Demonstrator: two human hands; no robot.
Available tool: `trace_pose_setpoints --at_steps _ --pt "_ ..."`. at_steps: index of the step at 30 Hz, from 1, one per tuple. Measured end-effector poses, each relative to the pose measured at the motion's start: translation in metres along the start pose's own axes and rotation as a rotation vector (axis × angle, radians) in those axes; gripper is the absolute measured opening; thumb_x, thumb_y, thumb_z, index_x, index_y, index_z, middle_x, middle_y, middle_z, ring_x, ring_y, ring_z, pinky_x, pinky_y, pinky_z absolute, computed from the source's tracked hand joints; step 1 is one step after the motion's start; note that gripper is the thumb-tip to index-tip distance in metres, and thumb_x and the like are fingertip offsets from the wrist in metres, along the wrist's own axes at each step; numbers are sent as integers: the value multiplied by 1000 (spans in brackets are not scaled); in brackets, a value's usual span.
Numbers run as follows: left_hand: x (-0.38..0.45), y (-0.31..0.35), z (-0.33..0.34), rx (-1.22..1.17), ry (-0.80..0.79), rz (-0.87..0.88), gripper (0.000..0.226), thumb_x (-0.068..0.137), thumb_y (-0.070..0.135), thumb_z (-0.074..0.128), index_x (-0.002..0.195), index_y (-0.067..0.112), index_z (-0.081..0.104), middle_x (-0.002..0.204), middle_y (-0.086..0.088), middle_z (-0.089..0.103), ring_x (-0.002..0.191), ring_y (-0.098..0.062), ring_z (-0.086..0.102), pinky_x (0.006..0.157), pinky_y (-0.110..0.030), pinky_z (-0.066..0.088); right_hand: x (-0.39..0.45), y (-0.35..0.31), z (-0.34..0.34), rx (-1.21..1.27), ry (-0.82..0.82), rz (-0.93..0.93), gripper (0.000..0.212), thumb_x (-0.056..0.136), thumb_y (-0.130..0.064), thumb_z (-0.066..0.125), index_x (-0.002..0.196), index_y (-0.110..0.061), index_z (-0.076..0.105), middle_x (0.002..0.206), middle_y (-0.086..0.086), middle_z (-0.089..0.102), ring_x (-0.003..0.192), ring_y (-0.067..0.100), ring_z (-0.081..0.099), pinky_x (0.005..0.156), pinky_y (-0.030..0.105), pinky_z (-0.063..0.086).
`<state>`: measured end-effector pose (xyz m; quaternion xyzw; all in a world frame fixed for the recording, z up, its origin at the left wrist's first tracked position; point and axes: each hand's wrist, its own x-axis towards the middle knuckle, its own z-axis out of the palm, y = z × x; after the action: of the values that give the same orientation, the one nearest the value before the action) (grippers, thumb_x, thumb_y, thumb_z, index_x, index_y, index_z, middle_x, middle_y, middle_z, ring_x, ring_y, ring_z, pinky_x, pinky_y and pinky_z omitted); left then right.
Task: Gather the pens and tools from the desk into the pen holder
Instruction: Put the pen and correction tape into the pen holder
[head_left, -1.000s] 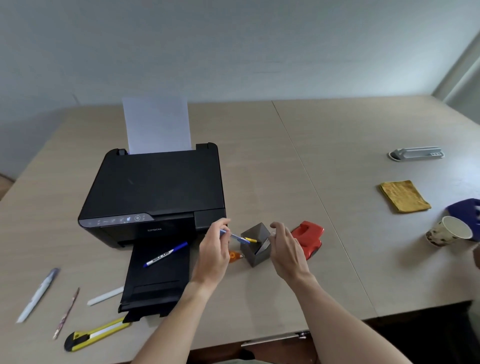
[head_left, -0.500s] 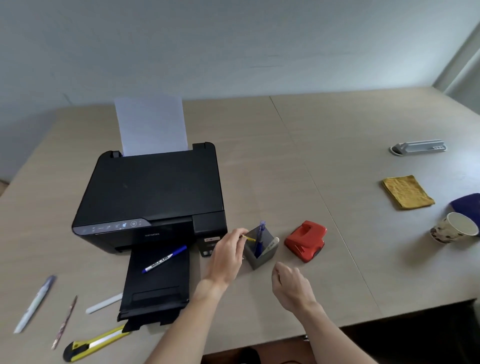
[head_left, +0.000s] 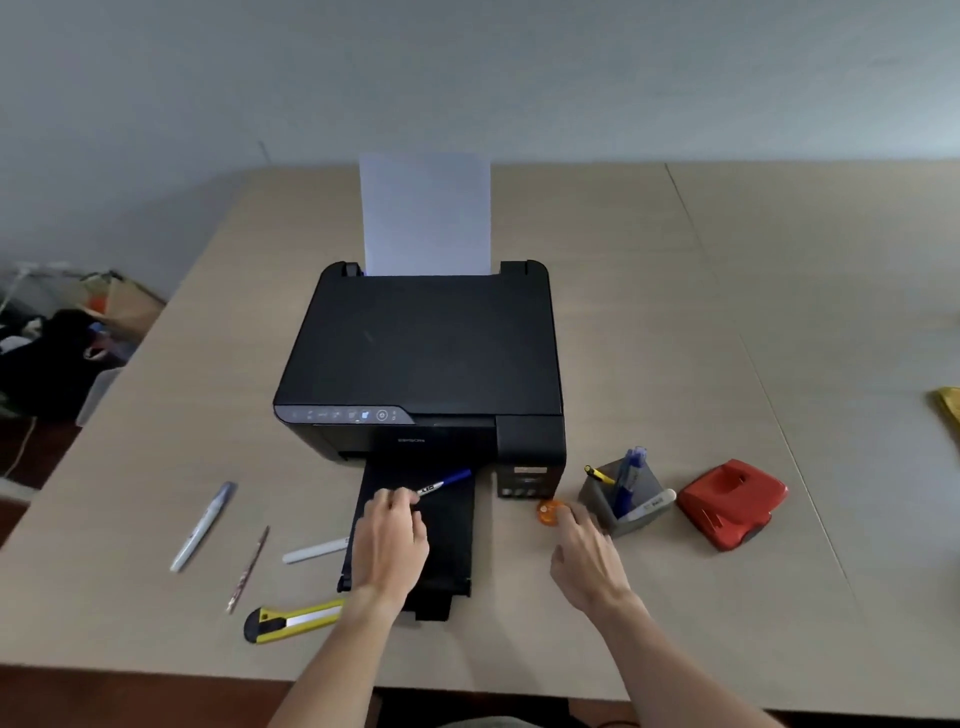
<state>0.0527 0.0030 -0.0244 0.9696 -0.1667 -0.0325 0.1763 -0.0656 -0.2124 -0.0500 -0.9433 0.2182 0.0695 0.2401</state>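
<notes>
Now the blue pen (head_left: 629, 470) that the left hand carried a second ago stands upright in the grey pen holder (head_left: 623, 499), beside a yellow-tipped one (head_left: 597, 474) and a white marker (head_left: 649, 504) leaning over its near rim. That hand has let go and swung across to the printer's output tray (head_left: 415, 545), where the left hand (head_left: 392, 540) lies over the near end of a blue-and-white marker (head_left: 441, 486); its fingertips (head_left: 402, 499) touch the barrel, though motion blur leaves it unclear whether they have closed on it. The right hand (head_left: 587, 556), which steadied the holder a second ago, has dropped back and rests open on the tabletop just beside it, nothing in its grasp, next to a small orange object (head_left: 549, 512).

So one item is banked, and the tray marker looks like the next pick. Much remains toward the tabletop's near-left corner: a grey-capped pen (head_left: 202, 525), a thin pencil (head_left: 248, 569), a white stick (head_left: 317, 551) against the tray's left edge, and a yellow utility knife (head_left: 291, 621) near the front edge. A red hole punch (head_left: 730, 501) sits just right of the holder, probably too bulky for it.
</notes>
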Motion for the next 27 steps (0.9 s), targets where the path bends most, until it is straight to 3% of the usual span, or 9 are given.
trace_pose_setpoints --at_steps 4,9,12,16,19,24,27 --pt "8 -20 2 59 -78 -79 27 75 7 74 97 11 59 91 -9 62 82 -29 61 64 -41 56 18 -6 7 -30 -35 36 50 74 7 52 121 -10 46 124 9 51 115 26 48 95 31 45" --pt "24 -28 4 128 -158 -26 31 69 10 83 91 10 62 79 -9 65 77 -32 61 58 -41 54 14 -1 16 -111 -11 54 55 78 5 56 127 -16 40 122 11 52 108 26 52 93 33 47" --pt "30 -31 7 172 -203 20 25 69 10 84 84 10 64 71 -8 64 70 -31 59 55 -38 51 3 0 20 -133 8 45 45 81 5 53 121 -15 47 116 10 57 107 26 53 94 33 45" --pt "30 -30 11 263 -216 85 22 68 7 82 78 7 62 65 -11 62 61 -29 58 50 -36 48 -9 -3 22 -127 7 61 33 86 -9 49 118 -17 46 118 6 55 109 23 50 94 31 42" --pt "25 -22 13 272 -220 80 19 70 5 77 81 8 62 70 -11 62 63 -28 57 52 -37 49 -12 -4 27 -114 2 6 51 85 -20 60 131 -18 40 129 6 50 117 27 48 99 37 43" --pt "6 -14 10 250 -232 94 24 69 -1 70 85 13 60 72 -6 63 65 -26 58 54 -35 46 -12 -9 31 -196 -80 -119 52 85 -6 57 132 -21 41 130 7 47 118 29 45 100 37 38" --pt "-5 -13 9 209 -224 154 26 72 -3 66 89 15 58 72 -3 64 63 -23 58 53 -33 45 -18 -10 30 -140 -30 -138 42 91 -18 52 131 -18 39 127 8 51 112 27 49 96 36 41"
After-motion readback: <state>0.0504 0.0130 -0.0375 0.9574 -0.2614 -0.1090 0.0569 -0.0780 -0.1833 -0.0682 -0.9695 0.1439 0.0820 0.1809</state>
